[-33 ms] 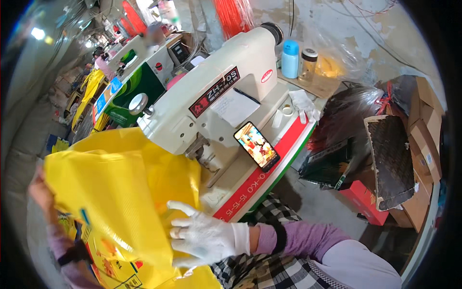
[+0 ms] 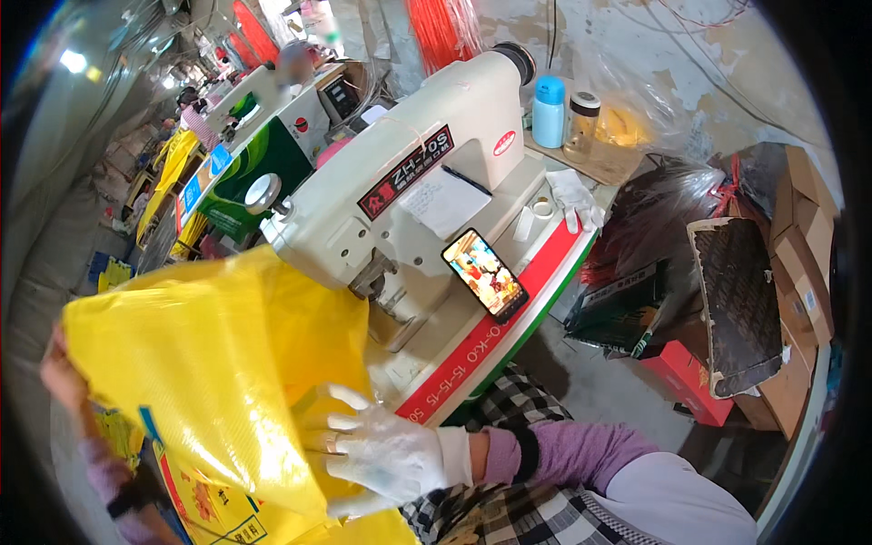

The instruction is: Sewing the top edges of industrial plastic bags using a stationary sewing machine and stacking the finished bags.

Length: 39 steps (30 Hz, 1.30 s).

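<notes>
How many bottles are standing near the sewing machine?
2: a light blue bottle and, right of it, a transparent, dark-lidded bottle, both beside the sewing machine's thick end. Others may be hidden behind it.

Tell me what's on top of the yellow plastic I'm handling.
Your gloved right hand lies over the right part of the yellow plastic; your left hand is at its left edge. The plastic beneath the right hand is covered, as is whatever lies underneath.

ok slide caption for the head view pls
Left hand at the edge of a yellow bag, gloved right hand against it, beside a white sewing machine.
</notes>
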Each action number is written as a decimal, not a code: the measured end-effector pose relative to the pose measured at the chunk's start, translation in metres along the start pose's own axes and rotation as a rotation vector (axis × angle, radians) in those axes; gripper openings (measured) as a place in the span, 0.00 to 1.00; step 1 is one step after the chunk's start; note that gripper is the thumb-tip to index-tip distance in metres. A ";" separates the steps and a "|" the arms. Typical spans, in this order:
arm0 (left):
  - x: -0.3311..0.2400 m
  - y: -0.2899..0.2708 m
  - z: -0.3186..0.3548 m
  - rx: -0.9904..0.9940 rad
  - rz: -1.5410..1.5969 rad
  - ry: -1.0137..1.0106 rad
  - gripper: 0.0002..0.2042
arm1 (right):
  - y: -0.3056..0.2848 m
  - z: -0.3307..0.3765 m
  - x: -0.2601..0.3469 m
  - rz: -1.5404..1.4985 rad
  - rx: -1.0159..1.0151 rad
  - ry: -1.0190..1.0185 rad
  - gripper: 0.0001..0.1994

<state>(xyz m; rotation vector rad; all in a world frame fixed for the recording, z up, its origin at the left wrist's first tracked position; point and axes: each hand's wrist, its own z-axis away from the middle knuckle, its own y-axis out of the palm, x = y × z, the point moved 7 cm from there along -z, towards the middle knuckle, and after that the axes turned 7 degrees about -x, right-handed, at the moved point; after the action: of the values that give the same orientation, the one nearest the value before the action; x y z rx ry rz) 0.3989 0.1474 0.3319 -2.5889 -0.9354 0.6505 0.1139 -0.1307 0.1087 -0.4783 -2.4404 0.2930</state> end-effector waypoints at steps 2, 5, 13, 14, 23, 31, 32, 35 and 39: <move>-0.017 -0.083 0.000 0.149 -0.878 0.553 0.13 | 0.012 0.010 0.018 -0.004 0.064 0.016 0.29; -0.024 -0.104 0.089 0.181 -0.891 0.450 0.14 | 0.048 0.051 0.037 -0.078 0.202 -0.055 0.34; -0.049 -0.119 0.144 0.185 -0.928 0.329 0.16 | 0.057 0.132 0.002 0.093 0.287 0.042 0.18; -0.058 -0.122 0.134 0.163 -0.973 0.247 0.13 | 0.052 0.130 0.012 0.070 0.298 0.036 0.18; -0.342 0.156 0.313 0.950 0.290 0.450 0.18 | 0.035 0.169 -0.002 -0.244 0.373 0.374 0.17; -0.027 0.181 0.406 0.598 -0.386 -0.020 0.28 | 0.001 0.204 -0.041 -0.480 0.293 0.671 0.09; -0.016 0.174 0.406 0.657 -0.479 -0.023 0.27 | 0.004 0.195 -0.038 -0.457 0.317 0.685 0.10; 0.014 0.150 0.403 0.698 -0.253 -0.199 0.32 | 0.014 0.194 -0.042 -0.489 0.359 0.683 0.11; -0.087 0.182 0.354 0.725 -0.094 -0.017 0.40 | 0.004 0.202 -0.049 -0.480 0.395 0.625 0.12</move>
<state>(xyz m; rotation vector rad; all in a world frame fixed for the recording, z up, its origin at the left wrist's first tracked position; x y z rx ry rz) 0.2524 0.0028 -0.0201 -1.8889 -0.6535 0.8029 0.0262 -0.1653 -0.0761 0.1776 -1.7521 0.3440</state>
